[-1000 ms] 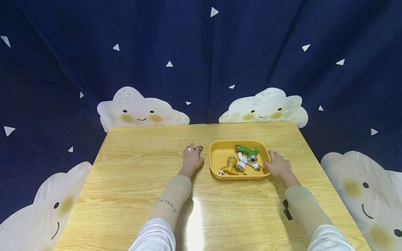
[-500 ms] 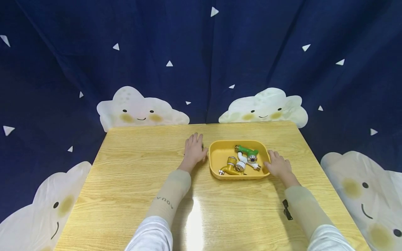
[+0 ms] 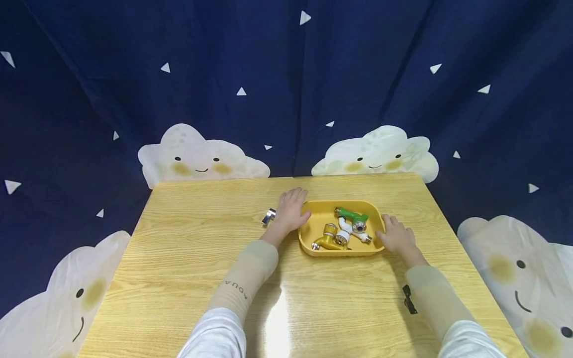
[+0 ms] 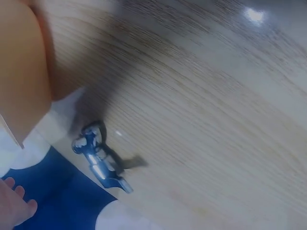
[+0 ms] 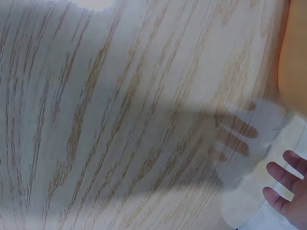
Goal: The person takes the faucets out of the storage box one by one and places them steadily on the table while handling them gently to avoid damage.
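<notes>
My left hand (image 3: 291,211) is over the left end of the yellow tray (image 3: 309,250), fingers spread, thumb near the rim. A chrome faucet (image 3: 269,217) lies on the table just left of this hand, partly hidden by it; the left wrist view shows the whole chrome faucet (image 4: 100,160) apart from the fingers. At the tray's right end is my right hand (image 3: 397,236), its thumb at the rim. Its fingers (image 5: 283,177) are spread loosely in the right wrist view. Inside the tray lie a green faucet (image 3: 353,216), a white faucet (image 3: 344,229) and a golden-yellow faucet (image 3: 328,242).
The wooden table (image 3: 201,278) ends at the back against a dark blue curtain (image 3: 277,74) with printed clouds. A small black object (image 3: 409,299) shows beside my right forearm.
My left hand has let go of the chrome faucet and moved right to the tray's left end. The faucet stays on the table, now more uncovered. My right hand has not moved.
</notes>
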Motion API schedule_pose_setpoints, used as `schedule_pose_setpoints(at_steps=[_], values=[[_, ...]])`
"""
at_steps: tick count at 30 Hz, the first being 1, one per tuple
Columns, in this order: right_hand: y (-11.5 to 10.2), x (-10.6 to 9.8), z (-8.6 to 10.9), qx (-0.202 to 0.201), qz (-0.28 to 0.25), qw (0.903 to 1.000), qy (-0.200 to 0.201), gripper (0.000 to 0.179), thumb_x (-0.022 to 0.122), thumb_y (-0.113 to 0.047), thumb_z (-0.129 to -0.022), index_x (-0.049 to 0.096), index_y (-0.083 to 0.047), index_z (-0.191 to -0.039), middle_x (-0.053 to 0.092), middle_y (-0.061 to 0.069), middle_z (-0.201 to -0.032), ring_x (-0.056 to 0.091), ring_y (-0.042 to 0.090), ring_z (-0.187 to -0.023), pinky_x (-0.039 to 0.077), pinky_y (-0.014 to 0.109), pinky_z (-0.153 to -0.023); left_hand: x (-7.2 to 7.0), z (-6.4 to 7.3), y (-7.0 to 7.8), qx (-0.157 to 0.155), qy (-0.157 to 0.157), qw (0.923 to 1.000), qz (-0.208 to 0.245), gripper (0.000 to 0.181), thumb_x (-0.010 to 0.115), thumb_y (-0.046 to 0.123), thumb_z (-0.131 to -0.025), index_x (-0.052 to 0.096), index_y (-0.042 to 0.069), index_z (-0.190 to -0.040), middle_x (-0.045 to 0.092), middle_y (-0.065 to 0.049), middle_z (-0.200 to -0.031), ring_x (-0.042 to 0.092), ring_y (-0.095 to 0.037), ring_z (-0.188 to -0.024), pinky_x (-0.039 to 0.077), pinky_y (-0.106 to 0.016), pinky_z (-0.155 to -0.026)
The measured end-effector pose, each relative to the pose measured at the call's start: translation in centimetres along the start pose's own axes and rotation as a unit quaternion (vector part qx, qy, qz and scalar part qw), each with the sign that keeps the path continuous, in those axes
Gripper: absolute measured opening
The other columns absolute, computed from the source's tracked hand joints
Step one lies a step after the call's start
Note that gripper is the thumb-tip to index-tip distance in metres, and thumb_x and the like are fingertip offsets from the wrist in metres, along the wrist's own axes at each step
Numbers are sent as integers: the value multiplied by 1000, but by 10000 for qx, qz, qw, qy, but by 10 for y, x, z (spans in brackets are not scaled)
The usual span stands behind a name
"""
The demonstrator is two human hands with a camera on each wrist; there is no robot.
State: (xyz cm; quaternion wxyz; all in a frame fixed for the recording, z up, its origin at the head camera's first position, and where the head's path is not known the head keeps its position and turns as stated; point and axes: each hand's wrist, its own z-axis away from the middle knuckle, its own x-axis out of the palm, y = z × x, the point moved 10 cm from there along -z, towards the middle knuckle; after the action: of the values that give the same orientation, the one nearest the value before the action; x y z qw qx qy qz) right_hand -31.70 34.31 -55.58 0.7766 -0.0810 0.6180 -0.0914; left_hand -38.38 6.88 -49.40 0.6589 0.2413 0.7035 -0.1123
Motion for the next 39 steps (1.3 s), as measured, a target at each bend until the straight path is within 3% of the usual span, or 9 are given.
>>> schedule_pose_setpoints(at_steps=[13,22,33,39], values=[[2,1,-1,1,-2,10000,23,65,38,-34,-92,15,2,-142,22,30,-140,28,52,-121,20,70,-94,9,3,45,942,-298,9940,-468,65,48,44,-87,29,16,-143,29,-8,-145,26,-24,-133,17,-43,-110],[2,0,-1,23,-2,10000,40,66,38,-35,-92,16,2,-142,23,30,-139,29,52,-120,21,69,-94,20,8,69,1477,-591,9869,-267,69,51,42,-86,27,13,-143,26,-10,-147,25,-26,-134,17,-41,-111],[1,1,0,31,-40,10000,-29,66,37,-34,-92,15,2,-142,19,31,-141,25,52,-123,19,69,-95,36,13,82,1647,-992,9810,-275,71,56,43,-83,29,16,-143,28,-8,-146,26,-25,-134,19,-42,-110],[0,0,0,10,-42,10000,6,65,37,-34,-92,15,2,-142,19,31,-141,25,52,-123,20,69,-95,48,15,86,1715,-1212,9760,-581,72,56,44,-82,29,18,-144,31,-5,-145,29,-24,-132,22,-43,-108]])
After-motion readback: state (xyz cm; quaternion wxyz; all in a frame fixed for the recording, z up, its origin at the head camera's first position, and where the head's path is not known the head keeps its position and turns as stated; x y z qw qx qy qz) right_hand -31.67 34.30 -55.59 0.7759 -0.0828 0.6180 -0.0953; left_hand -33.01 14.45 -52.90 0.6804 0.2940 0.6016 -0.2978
